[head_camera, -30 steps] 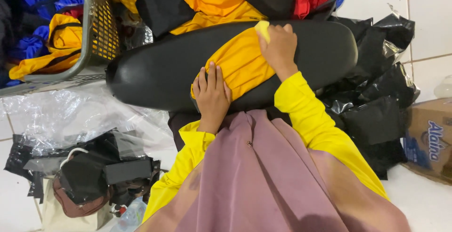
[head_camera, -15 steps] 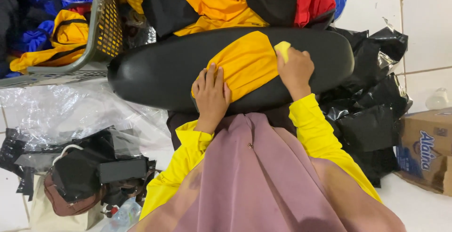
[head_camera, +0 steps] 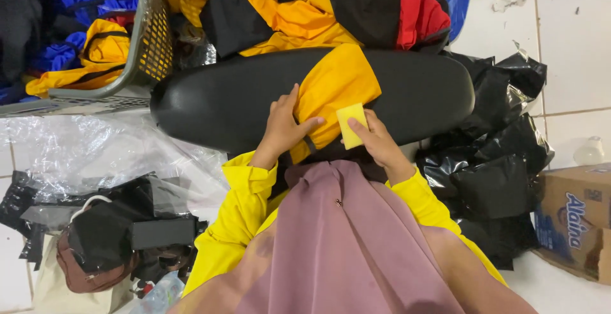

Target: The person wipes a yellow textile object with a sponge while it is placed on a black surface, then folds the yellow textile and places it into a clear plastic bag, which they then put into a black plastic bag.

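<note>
Head view is showing a person seated at a long black padded board (head_camera: 242,100), with a yellow garment (head_camera: 334,88) lying draped across its middle. The left hand (head_camera: 283,129) is resting flat on the near edge of the garment, fingers spread and thumb extended, pressing the cloth against the board; it is not closed around anything, and this flat pressure appears to be keeping the fabric taut and stationary. The right hand (head_camera: 379,142) is pinching a small yellow block (head_camera: 352,125), soft-looking like a sponge or chalk pad, between thumb and fingertips, with the block's lower edge held against the garment just beside the left thumb. The two hands are sitting near each other but apart, with the block between them. Beyond the board, a heap of yellow, black, red and blue clothing (head_camera: 318,8) is lying piled, and a grey plastic basket (head_camera: 137,65) is standing at the left. Crumpled black plastic bags (head_camera: 503,161) are lying at the right, next to a cardboard box (head_camera: 576,218).
</note>
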